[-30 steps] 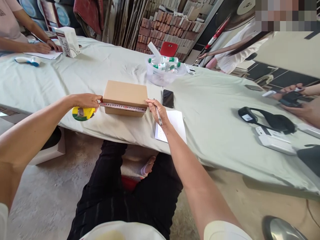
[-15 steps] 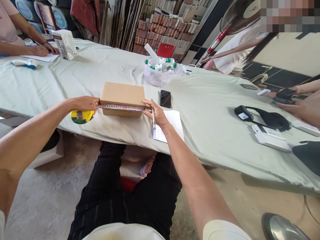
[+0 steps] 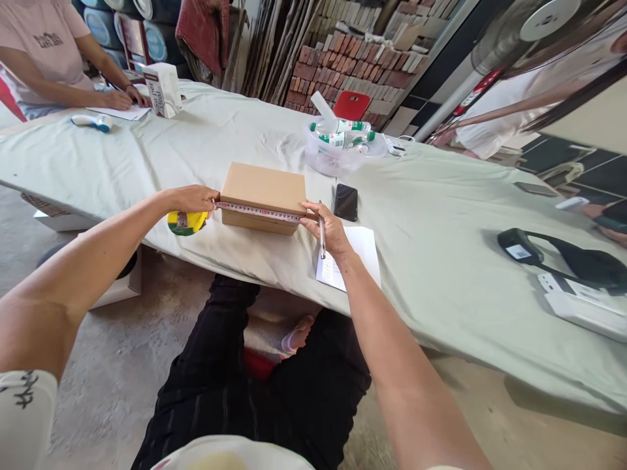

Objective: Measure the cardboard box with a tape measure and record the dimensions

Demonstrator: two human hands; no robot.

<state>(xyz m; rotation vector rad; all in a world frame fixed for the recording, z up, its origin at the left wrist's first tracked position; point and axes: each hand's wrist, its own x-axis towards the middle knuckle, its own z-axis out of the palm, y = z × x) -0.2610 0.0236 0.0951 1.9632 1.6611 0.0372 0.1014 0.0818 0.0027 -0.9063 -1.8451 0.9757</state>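
Observation:
A closed brown cardboard box (image 3: 264, 186) lies on the cloth-covered table before me. Along its near side runs the white blade (image 3: 259, 211) of a tape measure, numbers facing me. My left hand (image 3: 196, 198) is closed at the box's left end, with the yellow and green tape measure case (image 3: 187, 222) hanging beneath its fingers. At the right end, my right hand (image 3: 332, 227) pinches the blade against the corner and also keeps a pen (image 3: 322, 236) between its fingers. Below that hand is a sheet of paper (image 3: 365, 251) with writing, partly covered by the wrist.
A black phone (image 3: 345, 202) lies right of the box. Behind is a clear plastic basin (image 3: 326, 156) with water bottles. A white box (image 3: 164, 91) and a thermometer-like device (image 3: 92, 122) sit near a person writing at left. A black head strap (image 3: 563, 258) lies at right.
The view has turned a little to the left, so the table and things appear further right. Both hands keep their hold, with the blade still along the box.

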